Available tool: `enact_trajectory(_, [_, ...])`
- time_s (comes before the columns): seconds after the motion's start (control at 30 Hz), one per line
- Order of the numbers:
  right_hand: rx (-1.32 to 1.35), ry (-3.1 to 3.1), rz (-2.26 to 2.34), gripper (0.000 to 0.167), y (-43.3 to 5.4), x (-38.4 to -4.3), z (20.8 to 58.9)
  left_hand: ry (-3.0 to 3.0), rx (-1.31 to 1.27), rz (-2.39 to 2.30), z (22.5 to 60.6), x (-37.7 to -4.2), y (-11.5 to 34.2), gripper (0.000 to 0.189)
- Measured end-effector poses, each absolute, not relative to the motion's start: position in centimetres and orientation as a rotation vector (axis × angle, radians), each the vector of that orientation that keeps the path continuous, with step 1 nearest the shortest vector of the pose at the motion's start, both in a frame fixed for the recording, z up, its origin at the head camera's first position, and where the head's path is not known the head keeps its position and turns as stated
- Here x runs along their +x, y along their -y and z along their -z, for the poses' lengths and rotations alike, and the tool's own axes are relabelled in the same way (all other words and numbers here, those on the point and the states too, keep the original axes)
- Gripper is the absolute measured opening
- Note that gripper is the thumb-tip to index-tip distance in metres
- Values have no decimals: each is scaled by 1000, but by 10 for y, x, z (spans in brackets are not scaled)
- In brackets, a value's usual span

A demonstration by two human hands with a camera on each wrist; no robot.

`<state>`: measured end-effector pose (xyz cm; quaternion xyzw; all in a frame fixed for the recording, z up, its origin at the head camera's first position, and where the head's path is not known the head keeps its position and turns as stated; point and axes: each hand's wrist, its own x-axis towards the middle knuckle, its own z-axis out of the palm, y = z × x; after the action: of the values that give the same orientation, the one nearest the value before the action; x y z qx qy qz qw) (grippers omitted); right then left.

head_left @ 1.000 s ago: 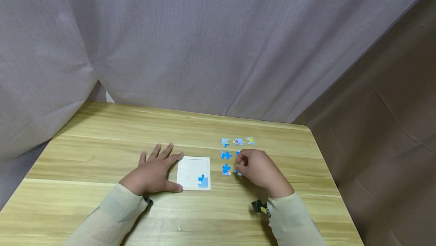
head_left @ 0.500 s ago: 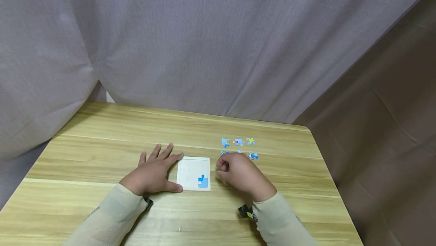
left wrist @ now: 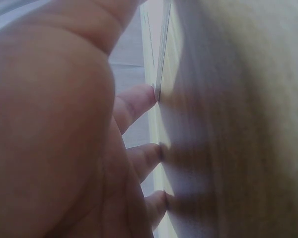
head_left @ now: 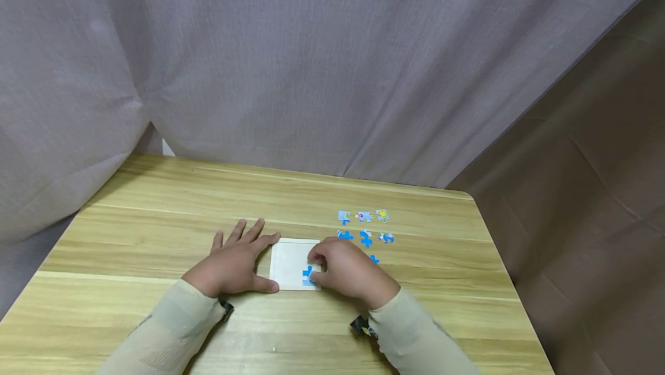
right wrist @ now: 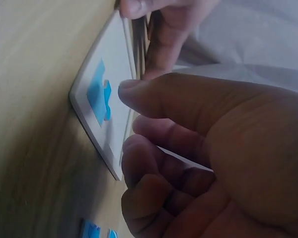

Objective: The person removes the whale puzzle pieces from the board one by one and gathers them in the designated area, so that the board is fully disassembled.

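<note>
A shallow white square puzzle tray (head_left: 286, 257) lies on the table with one blue jigsaw piece (head_left: 307, 276) in its near right corner. My left hand (head_left: 231, 265) lies spread at the tray's left side, thumb and index finger touching its edge; in the left wrist view the fingertips (left wrist: 145, 96) rest along the table. My right hand (head_left: 348, 268) is over the tray's right edge, its thumb overlapping the piece. In the right wrist view the thumb (right wrist: 149, 96) and bent fingers stand apart, with no piece visible between them. Contact with the piece cannot be told.
Several loose jigsaw pieces lie right of the tray, including a yellow sun piece (head_left: 383, 214) and a blue one (head_left: 366, 239). My right hand partly covers the nearest row. A grey curtain (head_left: 260, 75) hangs behind the wooden table (head_left: 208, 190).
My right hand has moved left from the loose pieces to the tray's right edge, uncovering pieces of the middle row. My left hand and the tray have stayed still.
</note>
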<state>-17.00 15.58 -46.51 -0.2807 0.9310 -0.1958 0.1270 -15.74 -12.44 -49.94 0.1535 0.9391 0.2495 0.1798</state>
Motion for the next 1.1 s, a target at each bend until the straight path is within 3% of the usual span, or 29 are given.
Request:
enact_trajectory(0.4, [-798,-2685,416,33,-147,-169,469,-2674,447,-690,500,-158,124,115])
enact_trajectory(0.53, [-780,-2700,351,30,-145,-167,468,-2676,449,-687,500,-158,125,115])
enact_trajectory(0.77, [-778,-2733,288,11,-143,-163,465,-2669,444,-692,499,-158,125,114])
enact_trajectory(1.1, [-754,-2731,346,17,-142,-163,466,-2667,447,-697,497,-157,124,114])
